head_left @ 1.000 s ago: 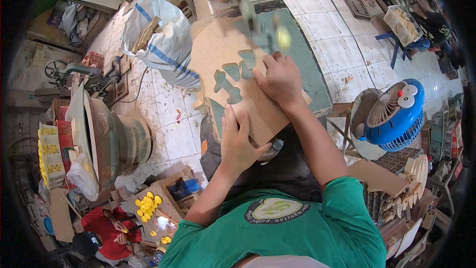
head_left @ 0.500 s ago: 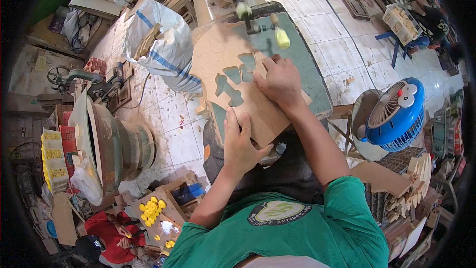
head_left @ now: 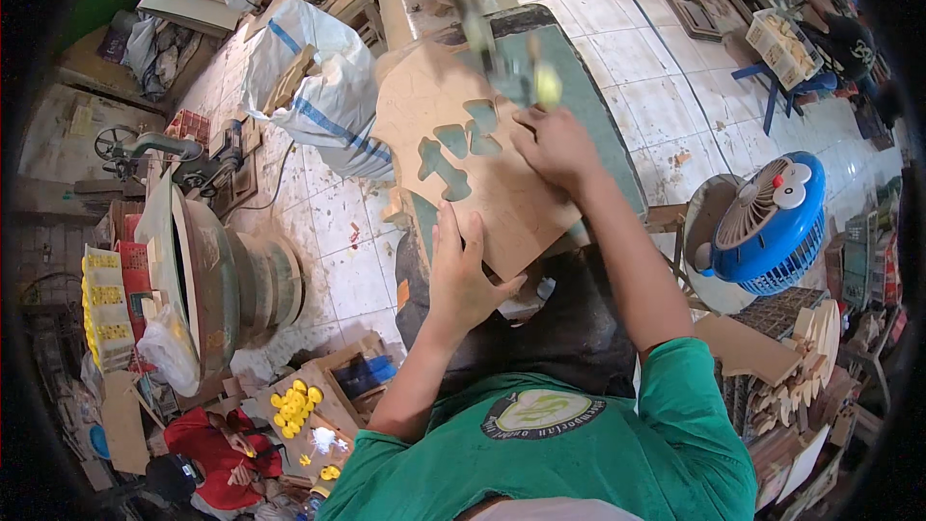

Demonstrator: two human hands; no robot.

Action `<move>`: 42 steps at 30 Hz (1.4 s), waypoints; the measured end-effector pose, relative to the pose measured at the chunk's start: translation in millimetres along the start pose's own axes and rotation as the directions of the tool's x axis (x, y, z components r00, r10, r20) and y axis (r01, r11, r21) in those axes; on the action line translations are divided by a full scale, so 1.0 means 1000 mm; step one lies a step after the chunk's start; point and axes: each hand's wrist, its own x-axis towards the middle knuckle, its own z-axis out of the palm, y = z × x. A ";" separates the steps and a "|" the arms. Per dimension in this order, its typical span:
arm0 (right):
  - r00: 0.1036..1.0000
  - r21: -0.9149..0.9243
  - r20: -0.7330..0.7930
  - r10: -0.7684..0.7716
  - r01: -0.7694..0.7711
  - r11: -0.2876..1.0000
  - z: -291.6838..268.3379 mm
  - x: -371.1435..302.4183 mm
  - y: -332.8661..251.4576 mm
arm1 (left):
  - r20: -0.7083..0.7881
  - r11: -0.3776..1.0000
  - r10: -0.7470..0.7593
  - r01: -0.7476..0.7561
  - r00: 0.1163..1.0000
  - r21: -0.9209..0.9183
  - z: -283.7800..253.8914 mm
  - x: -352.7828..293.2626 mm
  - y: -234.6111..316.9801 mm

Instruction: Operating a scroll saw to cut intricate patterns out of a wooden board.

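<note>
A thin tan wooden board lies on the greenish work table, with several shaped holes cut through it and faint lines on its surface. My left hand rests on the board's near left edge, fingers stretched up and thumb spread. Across from it, my right hand presses on the board's right side, thumb and fingers apart, the fingers bent at their tips. Just beyond that hand is a motion-blurred saw arm above the board's far part, with a pale yellow-green piece beside it. The blade cannot be made out.
A white woven sack holding wood scraps stands left of the table. A blue fan is at the right, above stacked wood pieces. At the lower left, a person in red sits beside yellow parts. A large round machine stands left.
The board has turned slightly on the table. My right hand has slid a little right and down, its fingers more bent; my left hand has moved slightly with the board.
</note>
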 end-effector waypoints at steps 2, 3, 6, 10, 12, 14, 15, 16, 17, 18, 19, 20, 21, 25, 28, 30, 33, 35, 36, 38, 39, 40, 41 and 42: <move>0.999 0.027 0.049 0.000 -0.002 1.000 -0.007 -0.001 0.010 | 0.001 1.000 0.002 -0.002 1.000 0.009 -0.001 0.000 -0.003; 0.996 0.043 0.069 -0.047 0.044 0.998 -0.009 -0.003 0.014 | 0.010 1.000 0.021 -0.021 1.000 0.014 -0.004 -0.001 -0.007; 0.983 0.032 0.167 -0.080 0.075 0.997 -0.022 -0.006 0.012 | 0.024 0.998 0.057 -0.057 0.998 0.011 -0.009 0.000 -0.023; 0.976 -0.022 0.198 -0.091 0.097 0.995 -0.021 -0.008 0.014 | 0.045 0.995 0.096 -0.096 0.994 -0.003 -0.014 0.003 -0.034; 0.975 -0.032 0.195 -0.102 0.110 0.993 -0.017 -0.007 0.019 | 0.038 0.995 0.101 -0.101 0.994 -0.009 -0.013 0.005 -0.038; 0.975 -0.041 0.190 -0.111 0.120 0.992 -0.015 -0.007 0.020 | 0.034 0.994 0.109 -0.109 0.993 -0.016 -0.012 0.005 -0.045; 0.977 -0.063 0.185 -0.107 0.121 0.991 -0.014 -0.008 0.020 | 0.035 0.993 0.120 -0.119 0.992 -0.025 -0.012 0.005 -0.049; 0.978 -0.085 0.179 -0.105 0.122 0.989 -0.015 -0.008 0.018 | 0.035 0.991 0.130 -0.129 0.991 -0.034 -0.013 0.006 -0.053; 0.977 -0.084 0.186 -0.108 0.125 0.989 -0.016 -0.008 0.016 | 0.034 0.992 0.123 -0.122 0.992 -0.036 -0.016 0.008 -0.057; 0.973 -0.087 0.221 -0.073 0.094 0.992 -0.018 -0.008 0.014 | 0.061 0.990 0.132 -0.127 0.989 -0.067 -0.019 0.009 -0.061; 0.966 -0.091 0.255 -0.040 0.065 0.994 -0.021 -0.007 0.009 | 0.086 0.987 0.140 -0.131 0.986 -0.097 -0.025 0.011 -0.065; 0.964 -0.091 0.261 -0.044 0.069 0.993 -0.024 -0.006 0.005 | 0.084 0.987 0.133 -0.125 0.988 -0.099 -0.030 0.014 -0.069; 0.959 -0.087 0.283 -0.013 0.040 0.995 -0.026 -0.005 0.001 | 0.133 0.990 0.121 -0.110 0.984 -0.090 -0.035 0.017 -0.074; 0.958 -0.108 0.285 -0.012 0.045 0.993 -0.024 -0.004 0.004 | 0.215 0.995 0.080 -0.067 0.973 -0.068 -0.046 0.021 -0.076; 0.962 -0.086 0.264 -0.074 0.100 0.991 -0.026 -0.003 0.010 | 0.166 0.977 -0.042 0.006 0.985 0.213 -0.044 0.008 -0.046; 0.960 -0.108 0.248 -0.129 0.159 0.981 -0.024 -0.002 0.017 | 0.146 0.977 -0.150 0.125 0.978 0.171 -0.037 0.002 -0.014; 0.947 -0.114 0.261 -0.187 0.223 0.968 -0.023 0.001 0.016 | 0.074 0.971 -0.220 0.212 0.973 0.107 -0.021 -0.002 -0.025; 0.936 -0.104 0.295 -0.191 0.230 0.968 -0.024 0.003 0.013 | 0.014 0.979 -0.187 0.185 0.982 0.081 -0.017 0.000 -0.040; 0.938 -0.114 0.290 -0.189 0.230 0.966 -0.023 0.002 0.011 | 0.014 0.984 -0.151 0.149 0.988 0.098 -0.018 0.001 -0.048; 0.939 -0.125 0.290 -0.186 0.230 0.965 -0.022 -0.001 0.009 | 0.017 0.987 -0.117 0.115 0.993 0.112 -0.023 0.007 -0.062; 0.950 -0.120 0.261 -0.172 0.208 0.971 -0.021 -0.003 0.008 | 0.033 0.993 -0.077 0.073 0.996 0.095 -0.025 0.011 -0.069; 0.961 -0.113 0.229 -0.156 0.185 0.976 -0.019 -0.005 0.007 | 0.050 0.996 -0.035 0.031 0.998 0.080 -0.028 0.014 -0.075; 0.960 -0.111 0.232 -0.155 0.184 0.977 -0.016 -0.005 0.007 | 0.053 0.996 -0.038 0.034 0.998 0.080 -0.031 0.016 -0.078; 0.967 -0.111 0.207 -0.147 0.172 0.979 -0.013 -0.006 0.007 | 0.068 0.995 -0.053 0.047 0.996 0.087 -0.034 0.018 -0.080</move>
